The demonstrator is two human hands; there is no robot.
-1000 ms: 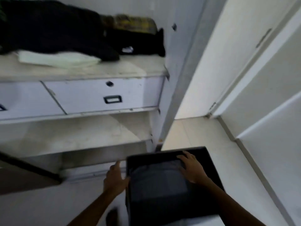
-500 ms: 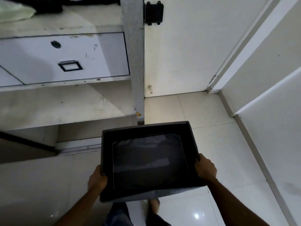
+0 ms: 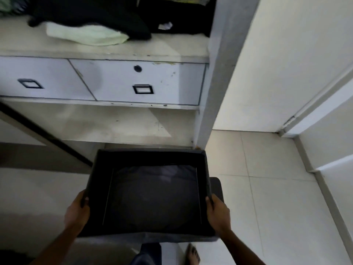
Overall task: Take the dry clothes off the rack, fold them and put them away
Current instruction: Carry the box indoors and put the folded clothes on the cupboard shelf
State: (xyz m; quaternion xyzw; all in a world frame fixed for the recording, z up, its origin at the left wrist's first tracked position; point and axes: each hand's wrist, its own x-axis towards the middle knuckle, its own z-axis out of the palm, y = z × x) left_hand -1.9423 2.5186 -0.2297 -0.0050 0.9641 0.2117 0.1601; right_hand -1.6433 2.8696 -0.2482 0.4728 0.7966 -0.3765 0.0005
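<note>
A black fabric storage box (image 3: pixel 99 180) hangs in the air in front of an open wardrobe, carried between both hands. My left hand (image 3: pixel 77 212) grips its left wall near the front corner, thumb over the rim. My right hand (image 3: pixel 217 213) grips the right wall the same way. Dark folded cloth (image 3: pixel 154 196) lies flat on the box's bottom. On the wardrobe's upper shelf (image 3: pixel 162 52) lie black clothes (image 3: pixel 91 14) and a pale green folded cloth (image 3: pixel 87 34).
Under that shelf are two white drawers (image 3: pixel 149 83) with black handles, then a bare lower shelf (image 3: pixel 107 125). A grey wardrobe post (image 3: pixel 214 92) stands right of them, a white door (image 3: pixel 257 73) beyond. White tiled floor (image 3: pixel 277 188) spreads right; my bare foot (image 3: pixel 193 255) shows below.
Both hands moved from the box's top to its side walls and lifted it. The view swung back left and up toward the shelves; the box now sits closer to the lower shelf.
</note>
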